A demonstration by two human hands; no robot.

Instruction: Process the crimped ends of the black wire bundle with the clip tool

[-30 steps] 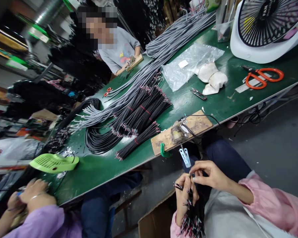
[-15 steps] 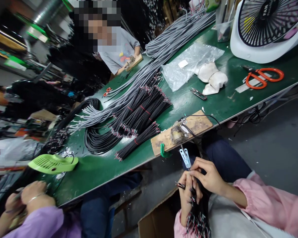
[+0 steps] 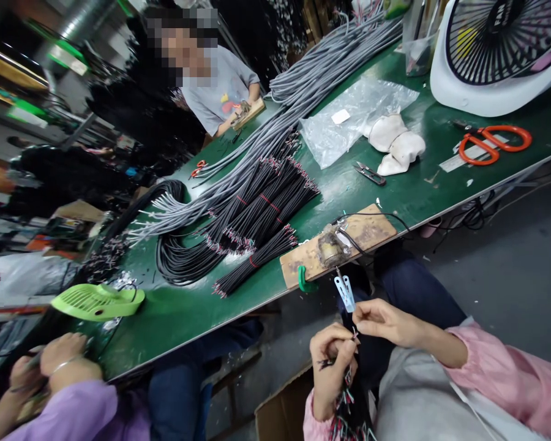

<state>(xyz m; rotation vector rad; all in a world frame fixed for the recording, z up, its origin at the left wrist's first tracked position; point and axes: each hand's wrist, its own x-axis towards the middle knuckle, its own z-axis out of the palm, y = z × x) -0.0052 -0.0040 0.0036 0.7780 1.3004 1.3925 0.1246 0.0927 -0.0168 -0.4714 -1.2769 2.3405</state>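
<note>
While the left hand clenches around a bundle of short black wires with red and white stripped ends, the right hand pinches the tip of one wire between thumb and forefinger just above that bundle. Both hands sit low, below the near edge of the green table, over the person's lap; the bundle hangs down from the left fist between the knees. The fingers of the right hand are closed on the wire tip, close to the left hand's knuckles. Just above them a pale blue clip dangles from a wooden board that lies at the table edge, held by a green clamp. Farther up the table lie bundles of black wires, long grey cables, a clear plastic bag, orange scissors and a white fan. At lower left, another person's hands in purple sleeves work beside a lime-green fan. A third person sits at the far side of the table.
</note>
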